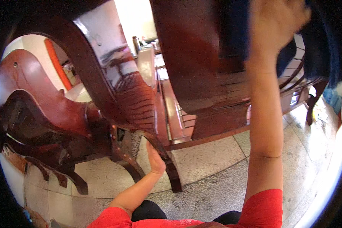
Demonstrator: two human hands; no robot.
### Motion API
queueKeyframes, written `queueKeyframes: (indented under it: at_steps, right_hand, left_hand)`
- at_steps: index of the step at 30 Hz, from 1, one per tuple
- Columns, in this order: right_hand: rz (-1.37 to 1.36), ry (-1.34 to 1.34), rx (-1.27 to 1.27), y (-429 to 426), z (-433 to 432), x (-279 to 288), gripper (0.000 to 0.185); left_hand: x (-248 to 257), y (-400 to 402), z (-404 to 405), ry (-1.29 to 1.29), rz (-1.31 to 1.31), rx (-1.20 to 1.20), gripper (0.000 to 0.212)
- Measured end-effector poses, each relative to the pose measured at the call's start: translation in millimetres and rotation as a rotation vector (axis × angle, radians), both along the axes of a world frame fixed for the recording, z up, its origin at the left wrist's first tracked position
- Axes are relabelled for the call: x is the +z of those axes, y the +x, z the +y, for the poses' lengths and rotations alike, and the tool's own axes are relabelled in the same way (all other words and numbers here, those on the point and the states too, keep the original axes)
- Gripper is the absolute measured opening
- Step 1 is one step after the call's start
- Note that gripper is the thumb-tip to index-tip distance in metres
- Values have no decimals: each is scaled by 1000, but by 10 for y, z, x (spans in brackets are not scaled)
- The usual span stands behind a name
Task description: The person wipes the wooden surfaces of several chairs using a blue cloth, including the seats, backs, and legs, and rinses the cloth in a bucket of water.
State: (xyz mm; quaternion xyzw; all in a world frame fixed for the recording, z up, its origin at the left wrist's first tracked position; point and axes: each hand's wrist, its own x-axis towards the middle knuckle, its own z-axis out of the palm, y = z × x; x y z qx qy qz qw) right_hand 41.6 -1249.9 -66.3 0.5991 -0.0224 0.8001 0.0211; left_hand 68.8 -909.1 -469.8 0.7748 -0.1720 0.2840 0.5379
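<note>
Before me stands a glossy dark wooden bench with a broad back panel and a slatted seat. My left hand is low, right beside a curved front leg of the bench. Its fingers are foreshortened, so I cannot tell whether they grip the wood. High up on the right is my right hand, blurred and partly cut by the top edge. Dark blue fabric appears close around that hand; whether the fingers hold it is unclear.
On the left is another curved wooden seat with shaped legs. An orange-red upright piece stands behind it. Through a gap, a flask and small items show on a far surface. The speckled tile floor runs underneath, brightly lit at right.
</note>
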Motion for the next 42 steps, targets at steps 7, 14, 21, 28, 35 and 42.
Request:
queueKeyframes:
  at_steps: [7, 14, 21, 28, 35, 42]
  right_hand:
    - [140, -242, 713, -93, 2069, -415, 34]
    - [242, 234, 1547, -354, 2302, -1089, 34]
    - [218, 204, 1743, -282, 2269, 114, 47]
    - [114, 62, 1180, -811, 2458, -505, 43]
    - [-149, -322, 1435, -1047, 2241, 587, 47]
    - [21, -58, 1202, -687, 2281, -302, 34]
  left_hand:
    - [154, -84, -117, -136, -16, -112, 57]
    - [228, -134, -101, -166, -21, -187, 56]
    - [496, -149, -280, -250, 54, -242, 57]
    - [522, -239, -56, -144, 13, -236, 62]
    - [645, -318, -261, -111, -11, -234, 59]
    - [662, -235, -135, -104, -68, -174, 55]
